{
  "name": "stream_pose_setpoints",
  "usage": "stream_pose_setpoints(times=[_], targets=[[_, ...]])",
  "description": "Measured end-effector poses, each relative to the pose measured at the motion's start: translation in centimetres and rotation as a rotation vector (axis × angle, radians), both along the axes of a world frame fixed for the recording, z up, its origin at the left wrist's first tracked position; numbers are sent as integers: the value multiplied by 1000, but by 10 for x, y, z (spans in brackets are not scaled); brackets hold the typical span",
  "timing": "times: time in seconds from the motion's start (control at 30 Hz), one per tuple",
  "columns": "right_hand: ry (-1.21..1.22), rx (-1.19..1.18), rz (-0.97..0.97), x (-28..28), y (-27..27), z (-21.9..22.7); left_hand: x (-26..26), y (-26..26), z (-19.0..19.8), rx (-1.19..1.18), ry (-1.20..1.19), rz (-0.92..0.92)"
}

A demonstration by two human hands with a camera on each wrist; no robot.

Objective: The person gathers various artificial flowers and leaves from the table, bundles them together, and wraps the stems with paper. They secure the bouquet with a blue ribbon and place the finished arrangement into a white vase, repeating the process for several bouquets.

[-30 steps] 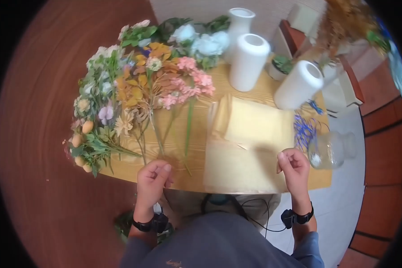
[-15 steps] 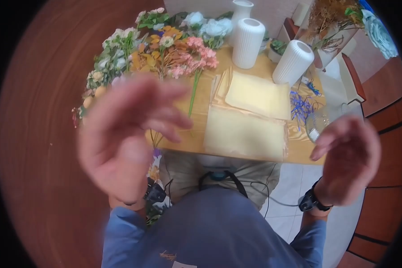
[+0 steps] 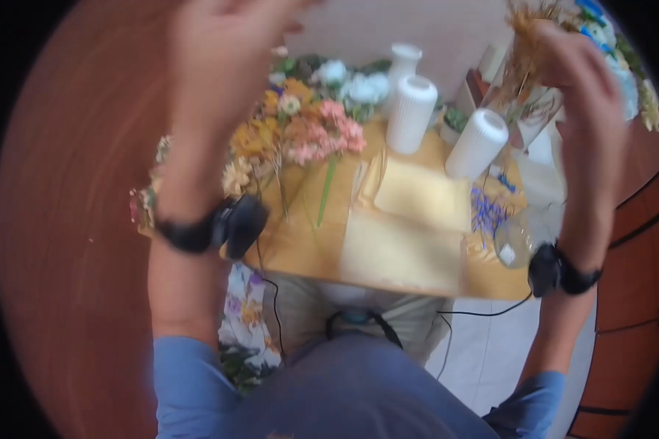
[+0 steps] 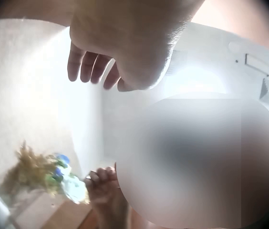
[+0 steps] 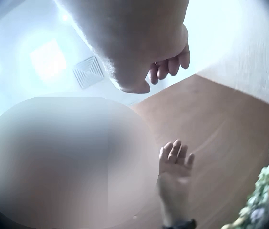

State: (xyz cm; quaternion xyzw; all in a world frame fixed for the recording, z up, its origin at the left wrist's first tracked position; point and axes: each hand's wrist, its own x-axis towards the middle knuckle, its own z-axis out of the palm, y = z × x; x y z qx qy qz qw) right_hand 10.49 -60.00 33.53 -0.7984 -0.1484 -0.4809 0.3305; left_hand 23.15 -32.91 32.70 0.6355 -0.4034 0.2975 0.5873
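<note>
Raised high and blurred in the head view, my left hand (image 3: 227, 58) passes in front of the wall and the flowers' left part. The right wrist view catches that left hand (image 5: 174, 174) from the palm side, its fingers spread loosely with nothing in them. My right hand (image 3: 582, 80) is up at the right, overlapping the dried brown flowers (image 3: 523, 44) behind it. Its fingers bend loosely, and no object shows in them. Below lies a stack of cream sheets (image 3: 406, 252) on the wooden table (image 3: 300, 245), under neither hand.
Artificial flowers (image 3: 318, 132) cover the table's left side. White ribbed vases (image 3: 411, 117) stand at the back, beside a small potted plant (image 3: 455, 121). Purple-blue strands (image 3: 488, 212) and a clear glass vase (image 3: 514, 245) lie at the right. A black cable (image 3: 483, 314) runs to the right wrist.
Both hands have risen from the table's front edge, past chest height, to the top of the head view. They have stayed apart. The things on the table lie as before.
</note>
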Motion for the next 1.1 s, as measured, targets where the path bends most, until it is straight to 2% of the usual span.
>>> stream_pose_setpoints(times=[0.03, 0.07, 0.17, 0.23, 0.4, 0.5, 0.8, 1.1], targets=[[41, 135, 8, 24, 8, 7, 16, -17, 6, 90, -14, 53], [31, -95, -132, 52, -7, 10, 41, -28, 8, 250, -1, 149], [345, -151, -366, 100, -9, 4, 78, -60, 5, 531, -19, 358], [517, -189, -431, 115, -8, 1, 87, -70, 3, 687, -37, 411], [666, -377, -524, 143, -15, -27, 95, -88, -6, 941, 86, 495], [790, -448, -567, 145, -11, -36, 98, -93, -16, 1077, 99, 470], [922, -512, -550, 156, -15, -79, 104, -95, -65, 1205, 248, 476], [965, -508, -549, 158, -20, -95, 120, -92, -93, 1163, 267, 444]])
